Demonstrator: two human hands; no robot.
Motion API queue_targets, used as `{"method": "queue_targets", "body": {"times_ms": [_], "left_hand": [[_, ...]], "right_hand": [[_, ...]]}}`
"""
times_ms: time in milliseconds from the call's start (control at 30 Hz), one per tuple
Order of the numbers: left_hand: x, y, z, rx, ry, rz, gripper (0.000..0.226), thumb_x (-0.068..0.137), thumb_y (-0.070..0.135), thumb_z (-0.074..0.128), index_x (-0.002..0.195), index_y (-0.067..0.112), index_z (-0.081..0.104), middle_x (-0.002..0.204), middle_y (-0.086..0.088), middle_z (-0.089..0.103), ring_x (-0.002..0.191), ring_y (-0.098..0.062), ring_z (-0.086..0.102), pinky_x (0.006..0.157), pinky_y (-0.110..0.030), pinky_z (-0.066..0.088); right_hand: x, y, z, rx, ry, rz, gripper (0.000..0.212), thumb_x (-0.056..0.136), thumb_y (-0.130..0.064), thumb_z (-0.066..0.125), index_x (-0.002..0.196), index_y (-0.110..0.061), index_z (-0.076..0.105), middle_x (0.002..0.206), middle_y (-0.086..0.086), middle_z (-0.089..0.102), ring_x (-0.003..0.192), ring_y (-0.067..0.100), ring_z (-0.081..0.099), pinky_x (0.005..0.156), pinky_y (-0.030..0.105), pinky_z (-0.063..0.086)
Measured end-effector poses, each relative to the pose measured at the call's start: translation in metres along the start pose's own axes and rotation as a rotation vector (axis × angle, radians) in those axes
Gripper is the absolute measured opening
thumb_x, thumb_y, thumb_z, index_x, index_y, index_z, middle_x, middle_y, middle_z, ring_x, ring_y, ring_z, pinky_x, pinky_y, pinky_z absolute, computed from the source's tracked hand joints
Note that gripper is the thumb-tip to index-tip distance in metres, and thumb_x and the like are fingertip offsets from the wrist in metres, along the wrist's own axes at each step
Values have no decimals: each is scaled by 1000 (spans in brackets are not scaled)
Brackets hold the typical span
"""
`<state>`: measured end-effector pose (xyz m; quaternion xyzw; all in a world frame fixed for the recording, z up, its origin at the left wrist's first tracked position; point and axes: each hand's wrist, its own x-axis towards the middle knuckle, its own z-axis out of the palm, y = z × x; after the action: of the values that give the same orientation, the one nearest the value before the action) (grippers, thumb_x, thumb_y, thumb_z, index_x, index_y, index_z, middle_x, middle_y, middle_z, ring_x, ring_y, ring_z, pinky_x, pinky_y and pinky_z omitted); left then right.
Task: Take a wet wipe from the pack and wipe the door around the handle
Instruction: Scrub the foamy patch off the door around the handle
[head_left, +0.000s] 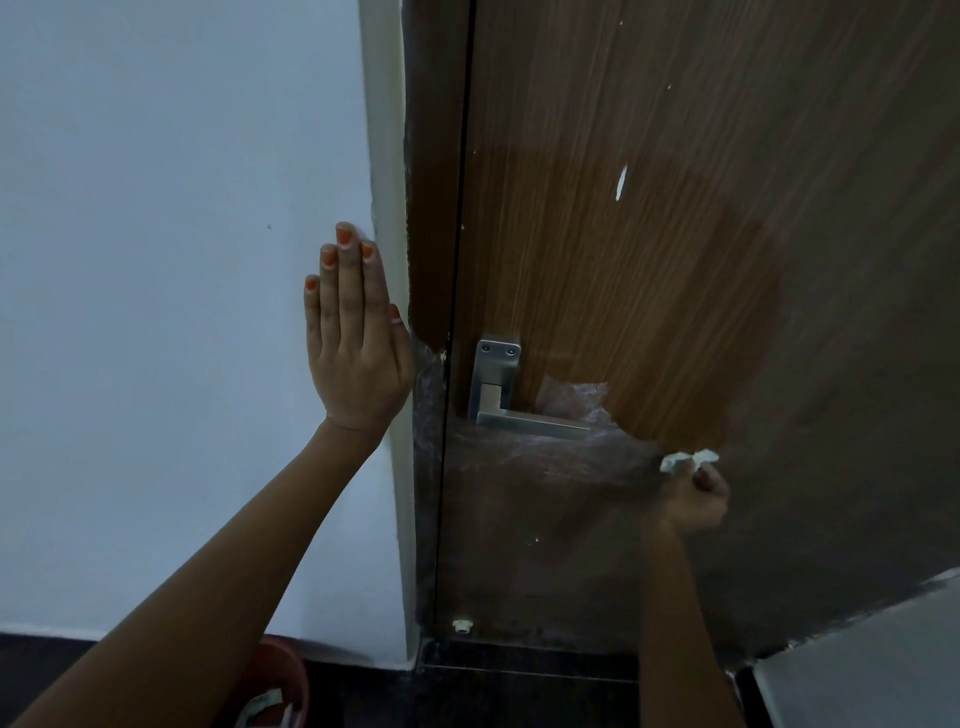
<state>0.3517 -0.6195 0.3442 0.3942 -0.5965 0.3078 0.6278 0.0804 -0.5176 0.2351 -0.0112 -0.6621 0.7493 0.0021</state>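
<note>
I see my right hand (696, 493) with its fingers closed around a crumpled white wet wipe (688, 460), pressed on the brown wood-grain door (649, 234) just right of the silver metal lever handle (514, 405), whose long axis runs horizontally, pointing right. My left hand (353, 343) rests flat, fingers open and pointing up, on the white wall (156, 260) beside the door's left edge.

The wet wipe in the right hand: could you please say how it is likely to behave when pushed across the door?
The wet wipe looks soft and floppy, bunched in the right hand. It probably glides damply: the door shows a cleaner patch.
</note>
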Motion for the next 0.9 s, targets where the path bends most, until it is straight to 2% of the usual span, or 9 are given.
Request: {"method": "queue_targets", "body": {"times_ms": [133,300,433,533,600,667,767,833,900], "left_hand": [[0,0,0,-3,-2,-3,38,104,16,23,133,-6,35,127,-32,52,145,-10,1,119,-29,7],[-3,-2,1,3,-2,9,38,104,16,22,133,-6,34,127,-32,52,145,-10,1,119,-29,8],[-3,-1,0,0,1,14,38,104,16,23,133,-6,34,126,-32,53,145,-10,1,119,-29,8],[-2,-1,-1,-7,-1,39,45,104,15,23,147,1,21,140,-25,42,145,-11,1,119,-30,8],[-2,-1,-2,-6,-9,88,52,104,16,23,152,13,4,157,-6,11,146,-11,0,119,-30,7],[-2,-2,-2,-14,-20,109,53,104,16,22,152,17,-1,158,7,-6,146,-10,-1,120,-29,6],[-3,-3,-1,-34,-10,102,53,104,17,22,152,17,-1,158,8,-8,146,-11,-1,120,-29,6],[-4,-4,-1,-47,-9,102,53,105,17,22,152,17,-1,158,8,-7,146,-11,-1,120,-29,6],[-4,-3,-1,-62,-17,96,53,104,17,22,152,17,-1,158,8,-8,146,-11,-1,120,-29,6]], "right_hand": [[-17,0,2,-38,-99,-118,24,84,2,60,106,11,59,105,29,63,94,36,62,66,6,41],[-46,-18,13,-88,-357,-681,12,86,2,59,98,6,62,99,19,60,89,18,57,78,7,42],[-64,-7,9,-444,-627,-991,27,71,14,68,96,4,65,102,23,63,96,35,60,80,32,44],[-58,-13,7,-418,-625,-983,29,71,14,69,98,2,66,102,23,62,94,37,61,77,37,50],[-52,-27,14,-289,-539,-901,23,79,8,65,101,2,66,103,23,60,95,34,58,81,32,47],[-51,-39,22,-250,-491,-959,17,85,-2,59,100,2,65,101,22,60,95,32,55,83,24,42],[-53,-41,25,-366,-578,-1183,24,77,3,59,100,1,65,99,22,62,95,26,47,70,32,49],[-53,-31,20,-456,-671,-1295,49,55,20,71,101,2,66,98,21,65,95,22,43,72,41,52],[-47,-21,15,-520,-730,-1327,58,46,22,77,100,1,67,97,19,67,94,20,42,78,43,51]]}}
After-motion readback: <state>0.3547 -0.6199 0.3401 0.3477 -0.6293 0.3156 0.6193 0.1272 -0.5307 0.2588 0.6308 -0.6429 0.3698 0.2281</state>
